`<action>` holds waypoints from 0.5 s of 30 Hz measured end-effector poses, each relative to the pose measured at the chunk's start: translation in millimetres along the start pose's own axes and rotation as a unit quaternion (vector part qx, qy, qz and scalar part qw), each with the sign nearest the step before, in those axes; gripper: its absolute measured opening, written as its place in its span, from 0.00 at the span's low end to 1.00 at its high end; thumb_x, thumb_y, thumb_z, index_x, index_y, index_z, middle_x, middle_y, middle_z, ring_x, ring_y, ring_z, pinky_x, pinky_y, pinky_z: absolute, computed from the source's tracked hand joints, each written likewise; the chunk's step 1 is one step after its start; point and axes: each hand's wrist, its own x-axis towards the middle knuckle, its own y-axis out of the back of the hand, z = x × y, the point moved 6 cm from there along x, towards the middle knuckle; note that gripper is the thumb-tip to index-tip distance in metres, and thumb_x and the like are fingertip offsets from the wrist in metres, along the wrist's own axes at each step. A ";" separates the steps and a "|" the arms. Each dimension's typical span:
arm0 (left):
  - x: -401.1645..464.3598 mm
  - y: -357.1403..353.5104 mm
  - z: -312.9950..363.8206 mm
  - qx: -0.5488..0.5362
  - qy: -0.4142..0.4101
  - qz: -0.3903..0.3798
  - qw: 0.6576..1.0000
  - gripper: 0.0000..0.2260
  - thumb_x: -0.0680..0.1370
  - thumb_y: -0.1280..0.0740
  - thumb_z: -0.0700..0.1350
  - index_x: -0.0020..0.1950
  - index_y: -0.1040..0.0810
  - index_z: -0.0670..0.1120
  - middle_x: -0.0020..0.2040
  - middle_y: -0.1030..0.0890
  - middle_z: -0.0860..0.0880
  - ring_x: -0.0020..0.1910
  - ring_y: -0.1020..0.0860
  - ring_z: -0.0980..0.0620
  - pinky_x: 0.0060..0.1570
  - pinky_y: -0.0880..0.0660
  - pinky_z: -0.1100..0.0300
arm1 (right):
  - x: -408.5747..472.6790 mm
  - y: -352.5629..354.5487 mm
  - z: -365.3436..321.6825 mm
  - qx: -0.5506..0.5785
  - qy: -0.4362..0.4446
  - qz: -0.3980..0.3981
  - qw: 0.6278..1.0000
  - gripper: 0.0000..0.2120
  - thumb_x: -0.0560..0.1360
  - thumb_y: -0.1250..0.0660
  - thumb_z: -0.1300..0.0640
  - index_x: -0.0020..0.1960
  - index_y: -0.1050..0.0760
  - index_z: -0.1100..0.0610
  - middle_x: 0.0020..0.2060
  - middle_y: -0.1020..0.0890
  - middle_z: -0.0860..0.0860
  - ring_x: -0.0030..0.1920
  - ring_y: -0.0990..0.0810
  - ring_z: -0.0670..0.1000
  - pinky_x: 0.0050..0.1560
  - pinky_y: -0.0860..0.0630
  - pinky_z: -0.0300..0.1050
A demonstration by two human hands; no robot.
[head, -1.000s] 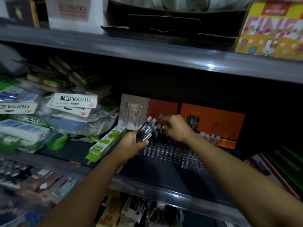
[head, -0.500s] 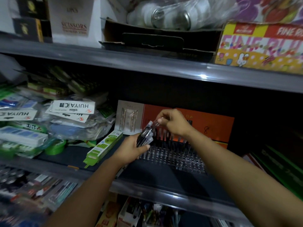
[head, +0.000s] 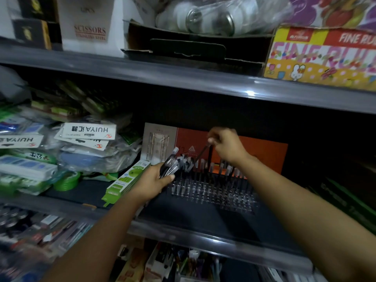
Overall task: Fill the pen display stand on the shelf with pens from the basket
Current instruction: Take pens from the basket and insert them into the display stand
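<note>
— Dim shop shelving is seen, with the clear pen display stand set on the middle shelf before orange cards. Why is a bundle of pens kept so near it?

— Supply is kept beside the slots; the bundle is gripped by the left hand, fingers curled round it, at the stand's left end.

— And the right hand?

— A single pen is pinched by its top, tilted, tip down over the far rows, probably so a slot can be aimed at. No basket is seen.
</note>
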 end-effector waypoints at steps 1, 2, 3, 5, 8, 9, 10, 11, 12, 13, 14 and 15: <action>0.7 -1.1 0.3 0.001 -0.001 0.000 1.000 0.10 0.78 0.34 0.43 0.59 0.26 0.48 0.34 0.25 0.60 0.28 0.27 0.65 0.31 0.33 0.71 | -2.4 -6.6 -1.6 -0.013 0.008 -0.014 1.000 0.06 0.76 0.37 0.68 0.50 0.24 0.60 0.42 0.19 0.55 0.44 0.20 0.55 0.43 0.24 0.49; 1.3 -2.1 1.1 -0.001 -0.003 0.001 1.000 0.10 0.78 0.34 0.42 0.58 0.26 0.47 0.33 0.25 0.60 0.28 0.27 0.65 0.30 0.33 0.73 | -4.0 -13.1 -2.8 -0.027 0.015 -0.024 0.999 0.08 0.75 0.37 0.69 0.51 0.25 0.60 0.42 0.19 0.54 0.43 0.21 0.54 0.42 0.24 0.50; 2.1 -2.9 1.5 -0.002 -0.004 0.001 1.000 0.09 0.78 0.34 0.42 0.58 0.27 0.47 0.32 0.26 0.60 0.27 0.27 0.66 0.29 0.32 0.73 | -5.7 -18.8 -4.9 -0.042 0.024 -0.033 0.998 0.09 0.75 0.38 0.71 0.52 0.25 0.60 0.42 0.20 0.53 0.42 0.21 0.53 0.40 0.25 0.49; 3.5 -4.2 1.7 0.003 -0.006 0.001 1.000 0.10 0.78 0.34 0.42 0.58 0.27 0.47 0.32 0.26 0.60 0.27 0.26 0.66 0.28 0.33 0.74 | -7.0 -28.4 -8.8 -0.072 0.041 -0.043 0.996 0.11 0.74 0.38 0.72 0.52 0.26 0.60 0.43 0.20 0.53 0.42 0.20 0.54 0.38 0.25 0.48; 5.8 -4.9 -0.4 0.007 -0.008 -0.001 1.000 0.11 0.78 0.34 0.44 0.60 0.26 0.45 0.32 0.26 0.59 0.27 0.27 0.64 0.29 0.34 0.73 | -5.2 -39.8 -10.5 -0.106 0.065 -0.059 0.991 0.11 0.72 0.38 0.72 0.50 0.28 0.59 0.45 0.19 0.54 0.45 0.20 0.55 0.42 0.22 0.50; 6.7 -5.1 -2.1 0.007 -0.006 -0.001 1.000 0.12 0.78 0.34 0.44 0.60 0.26 0.45 0.32 0.26 0.58 0.27 0.26 0.64 0.29 0.34 0.73 | -4.9 -42.7 -10.7 -0.111 0.069 -0.066 0.989 0.12 0.72 0.38 0.72 0.51 0.28 0.59 0.45 0.19 0.54 0.46 0.20 0.55 0.43 0.22 0.51; 7.2 -5.6 -3.2 0.005 -0.006 -0.003 1.000 0.12 0.78 0.34 0.44 0.61 0.26 0.45 0.33 0.26 0.59 0.28 0.26 0.65 0.30 0.34 0.73 | -4.5 -45.6 -10.2 -0.115 0.072 -0.073 0.988 0.12 0.72 0.38 0.72 0.51 0.28 0.59 0.46 0.19 0.54 0.46 0.20 0.55 0.43 0.23 0.50; 7.5 -5.7 -3.5 0.003 -0.008 -0.004 1.000 0.12 0.78 0.34 0.43 0.61 0.26 0.44 0.33 0.25 0.59 0.28 0.26 0.67 0.29 0.33 0.74 | -4.8 -47.9 -10.3 -0.119 0.075 -0.078 0.987 0.12 0.72 0.38 0.72 0.52 0.28 0.59 0.46 0.19 0.54 0.46 0.20 0.55 0.43 0.23 0.51; 7.9 -6.0 -3.7 0.001 -0.010 -0.004 1.000 0.12 0.78 0.34 0.43 0.61 0.26 0.43 0.34 0.25 0.59 0.28 0.26 0.68 0.29 0.33 0.74 | -4.8 -50.2 -9.8 -0.121 0.077 -0.082 0.986 0.12 0.72 0.38 0.72 0.52 0.28 0.59 0.46 0.19 0.54 0.47 0.20 0.55 0.44 0.23 0.51; 8.0 -6.4 -3.6 0.000 -0.011 -0.006 1.000 0.13 0.78 0.34 0.43 0.61 0.26 0.42 0.34 0.25 0.58 0.28 0.26 0.68 0.29 0.33 0.74 | -5.5 -52.2 -9.5 -0.121 0.078 -0.086 0.986 0.12 0.72 0.38 0.73 0.51 0.28 0.59 0.46 0.19 0.54 0.46 0.20 0.55 0.44 0.23 0.51; 8.3 -7.0 -4.0 -0.002 -0.010 -0.008 1.000 0.13 0.78 0.34 0.43 0.61 0.26 0.42 0.33 0.25 0.58 0.28 0.26 0.68 0.29 0.33 0.74 | -5.6 -54.5 -8.0 -0.118 0.078 -0.090 0.986 0.12 0.72 0.39 0.73 0.51 0.28 0.60 0.46 0.19 0.54 0.46 0.20 0.55 0.43 0.22 0.51; 8.3 -7.2 -4.4 -0.005 -0.009 -0.009 1.000 0.12 0.78 0.34 0.42 0.61 0.26 0.42 0.33 0.25 0.58 0.28 0.26 0.69 0.29 0.33 0.75 | -6.1 -56.3 -7.1 -0.114 0.077 -0.094 0.986 0.13 0.72 0.39 0.73 0.51 0.29 0.60 0.46 0.19 0.54 0.46 0.20 0.55 0.43 0.22 0.51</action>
